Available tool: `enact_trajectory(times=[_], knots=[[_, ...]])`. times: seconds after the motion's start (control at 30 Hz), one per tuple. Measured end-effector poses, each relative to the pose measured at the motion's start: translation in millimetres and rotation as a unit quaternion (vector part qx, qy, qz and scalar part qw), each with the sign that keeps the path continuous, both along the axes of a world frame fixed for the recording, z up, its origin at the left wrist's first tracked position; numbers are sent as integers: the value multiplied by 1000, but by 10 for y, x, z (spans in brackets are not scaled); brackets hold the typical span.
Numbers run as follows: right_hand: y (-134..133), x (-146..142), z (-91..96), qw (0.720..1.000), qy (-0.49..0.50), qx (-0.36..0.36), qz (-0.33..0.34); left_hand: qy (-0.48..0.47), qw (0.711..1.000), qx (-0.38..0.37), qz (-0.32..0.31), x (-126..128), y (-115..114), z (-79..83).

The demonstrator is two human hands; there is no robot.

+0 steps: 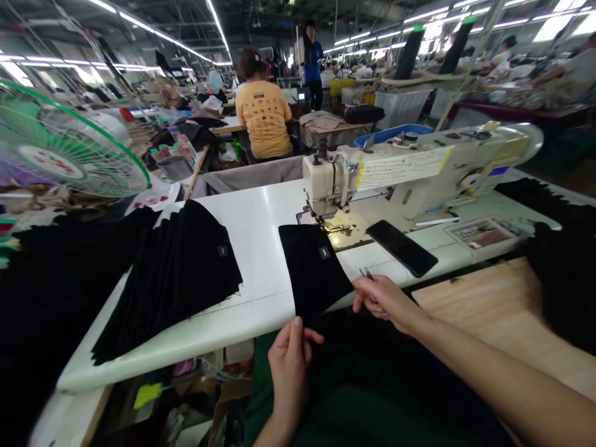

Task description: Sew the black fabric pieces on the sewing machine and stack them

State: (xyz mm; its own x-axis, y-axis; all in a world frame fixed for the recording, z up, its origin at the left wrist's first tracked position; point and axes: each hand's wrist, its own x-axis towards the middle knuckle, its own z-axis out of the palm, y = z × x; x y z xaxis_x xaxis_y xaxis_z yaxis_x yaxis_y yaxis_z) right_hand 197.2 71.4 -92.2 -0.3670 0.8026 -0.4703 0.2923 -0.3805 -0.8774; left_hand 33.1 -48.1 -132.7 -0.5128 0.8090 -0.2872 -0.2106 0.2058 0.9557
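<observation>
A black fabric piece with a small dark label lies on the white sewing table, its far edge close to the needle area of the sewing machine. My left hand pinches its near left corner between thumb and finger. At its right corner, my right hand is closed on the cloth. Small metal thread snips poke out from that same hand. To the left, a fanned stack of black fabric pieces rests on the table, the top one bearing a similar label.
A black phone lies right of the needle area, near a small parts tray. A green fan stands at the left. More black cloth is piled at the right beside a wooden board. A person in yellow sits ahead.
</observation>
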Motion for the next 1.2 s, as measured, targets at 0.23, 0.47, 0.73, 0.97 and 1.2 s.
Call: enact_trajectory(times=[0.23,0.47,0.73,0.97,1.2], knots=[[67,-3,-10,1000,-11,-12,6,133,991,-6,-16,-243,-40,59],[150,46,-37,999,-10,-16,47,644,735,143,-158,-119,289,413],[100,123,-56,992,-40,96,64,740,605,140,-259,108,689,262],[151,284,-158,727,-184,623,223,680,662,117,-292,11,768,466],[218,252,-184,664,-195,660,291,718,599,119,-333,-176,1168,532]])
